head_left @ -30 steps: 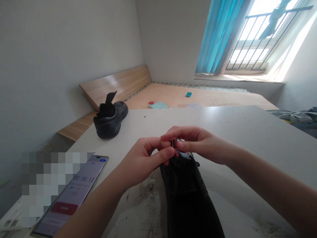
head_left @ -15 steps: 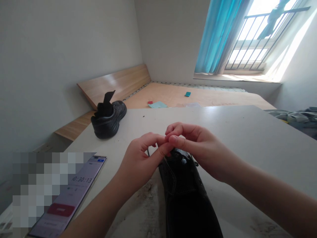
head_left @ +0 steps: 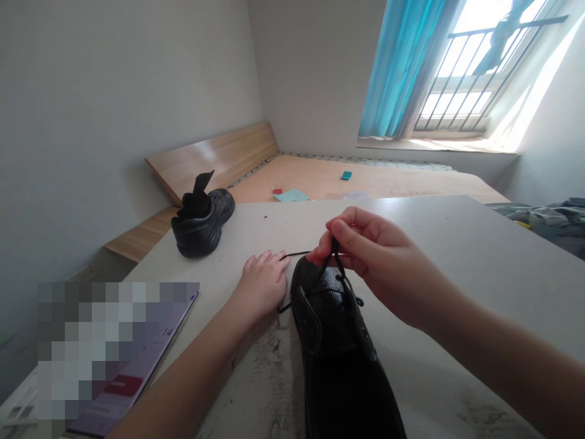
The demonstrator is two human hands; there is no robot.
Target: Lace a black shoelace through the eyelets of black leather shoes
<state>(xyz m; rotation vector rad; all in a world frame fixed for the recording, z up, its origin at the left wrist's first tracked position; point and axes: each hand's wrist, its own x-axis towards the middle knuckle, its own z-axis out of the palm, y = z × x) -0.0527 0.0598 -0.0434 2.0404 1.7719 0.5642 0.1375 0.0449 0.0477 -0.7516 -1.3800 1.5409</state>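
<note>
A black leather shoe (head_left: 333,366) lies on the table in front of me, its toe pointing away and its opening toward me. My right hand (head_left: 365,250) is above the toe, thumb and fingers pinched on a raised loop of black shoelace (head_left: 336,251). To the left of the shoe, my left hand (head_left: 264,281) lies palm down on the tabletop with its fingers stretched out. One stretch of lace runs from the toe area to its fingertips; whether they press on it I cannot tell. Another bit of lace sticks out beside the shoe's left edge.
A second black shoe (head_left: 203,222) with dark stuffing stands at the table's far left. A phone (head_left: 137,372), partly blurred out, lies near left on the white table (head_left: 434,256). Behind are a wooden board (head_left: 214,146), small coloured items and folded cloth (head_left: 548,222) at right.
My hands have come apart. The left hand has opened and moved left and down onto the table; the right now lifts a lace loop over the toe.
</note>
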